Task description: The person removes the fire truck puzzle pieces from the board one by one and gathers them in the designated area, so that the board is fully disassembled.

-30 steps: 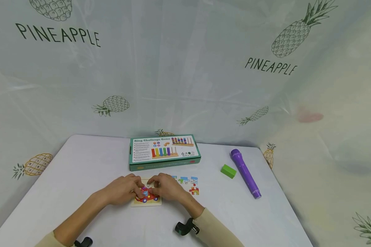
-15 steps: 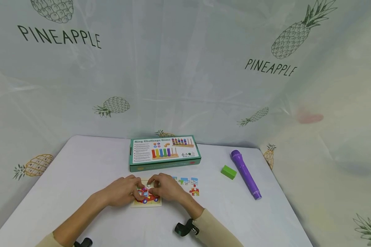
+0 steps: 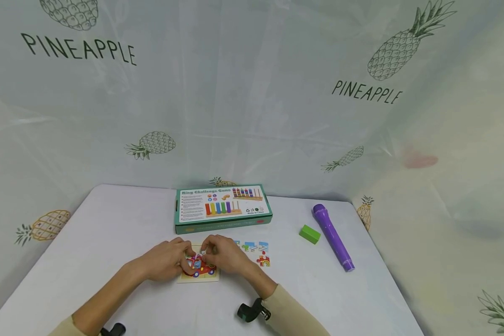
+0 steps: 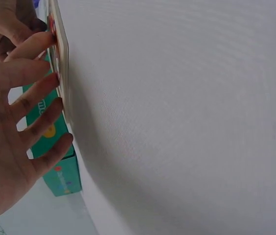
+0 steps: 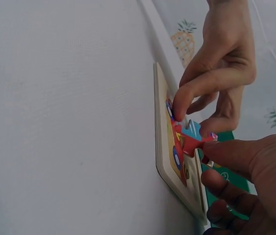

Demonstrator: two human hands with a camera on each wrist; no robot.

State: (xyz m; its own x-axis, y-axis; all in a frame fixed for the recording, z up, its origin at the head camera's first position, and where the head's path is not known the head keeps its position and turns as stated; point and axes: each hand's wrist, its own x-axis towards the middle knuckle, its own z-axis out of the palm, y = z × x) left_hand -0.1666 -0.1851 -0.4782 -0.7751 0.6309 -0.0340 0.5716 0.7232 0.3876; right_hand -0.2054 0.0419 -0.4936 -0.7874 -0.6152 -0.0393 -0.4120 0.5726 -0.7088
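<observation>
Puzzle board (image 3: 201, 279), lower centre. Left hand (image 3: 165, 260): fingers extended, touching board. Right hand (image 3: 226, 255): pinching tilted red piece (image 5: 192, 144). Risk: crooked pressing could jam it.

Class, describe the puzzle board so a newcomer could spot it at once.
On the white table, find the green-edged box. Nearer the viewer, the puzzle board lies partly covered by the left hand and right hand. Unlike the loose pieces beside it, it has a pale rim around a red vehicle.
</observation>
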